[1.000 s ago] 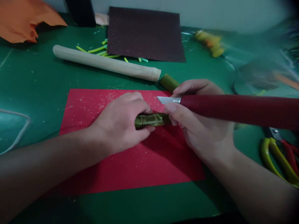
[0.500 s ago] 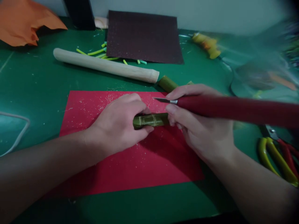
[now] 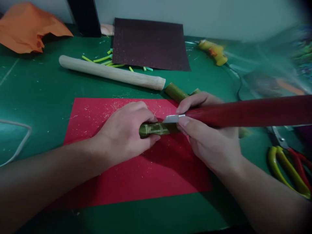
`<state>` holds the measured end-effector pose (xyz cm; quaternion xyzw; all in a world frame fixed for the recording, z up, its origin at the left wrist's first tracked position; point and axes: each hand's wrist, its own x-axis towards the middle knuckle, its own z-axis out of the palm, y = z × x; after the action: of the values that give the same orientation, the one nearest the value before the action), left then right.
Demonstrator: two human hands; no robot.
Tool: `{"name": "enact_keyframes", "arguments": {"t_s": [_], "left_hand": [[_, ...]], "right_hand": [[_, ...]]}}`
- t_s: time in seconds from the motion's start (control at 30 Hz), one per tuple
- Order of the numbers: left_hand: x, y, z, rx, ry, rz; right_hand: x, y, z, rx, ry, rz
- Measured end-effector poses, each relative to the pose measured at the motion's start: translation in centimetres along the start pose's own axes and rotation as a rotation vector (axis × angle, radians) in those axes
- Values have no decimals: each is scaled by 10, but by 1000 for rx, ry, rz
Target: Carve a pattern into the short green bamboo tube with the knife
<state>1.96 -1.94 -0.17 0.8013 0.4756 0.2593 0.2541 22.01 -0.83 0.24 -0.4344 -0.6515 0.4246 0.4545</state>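
Observation:
My left hand (image 3: 129,130) is closed around a short green bamboo piece (image 3: 156,128), its thumb and fingers on either side. Pale lines are cut into the bamboo's skin near the fingertips. My right hand (image 3: 209,130) grips a carving knife (image 3: 243,112) with a thick red handle and a short slanted blade. The blade's tip is at the bamboo's upper edge, close to the left fingertips; whether it bites in I cannot tell. Under both hands lies a red sheet (image 3: 136,182) dusted with fine shavings.
Behind the sheet are a pale peeled stick (image 3: 109,72), green bamboo pieces (image 3: 175,92), a dark sheet (image 3: 151,44) and yellow-green sticks. A yellow hot glue gun (image 3: 213,52) lies back right. Scissors (image 3: 287,169) lie at right, crumpled orange paper (image 3: 31,27) back left.
My right hand has lowered the knife and turned its blade, bringing the tip from above down to the bamboo. My left hand keeps its hold. The whole view has shifted slightly.

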Motion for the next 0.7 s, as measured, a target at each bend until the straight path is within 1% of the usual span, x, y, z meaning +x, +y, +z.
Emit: {"name": "enact_keyframes", "arguments": {"t_s": [0.07,0.13,0.23,0.3,0.4,0.5,0.53,0.7], "left_hand": [[0,0,0,3,-1,4],[0,0,-1,7,-1,5],[-1,-1,-1,16,-8,10],[-1,-1,-1,19,-15,16],[0,-1,-2,7,-18,7],[1,1,-2,-17,-12,-3],[1,1,-2,-22,-9,-3],[0,1,-2,-18,-8,0]], "right_hand": [[1,-3,-1,13,-53,-65],[2,-5,-2,-1,-67,-104],[2,-6,-3,3,-65,-58],[1,-4,-2,11,-26,-29],[0,-2,1,43,73,23],[-1,-5,4,11,124,14],[-1,-7,4,-17,124,-4],[4,-11,4,-118,21,-104]]}}
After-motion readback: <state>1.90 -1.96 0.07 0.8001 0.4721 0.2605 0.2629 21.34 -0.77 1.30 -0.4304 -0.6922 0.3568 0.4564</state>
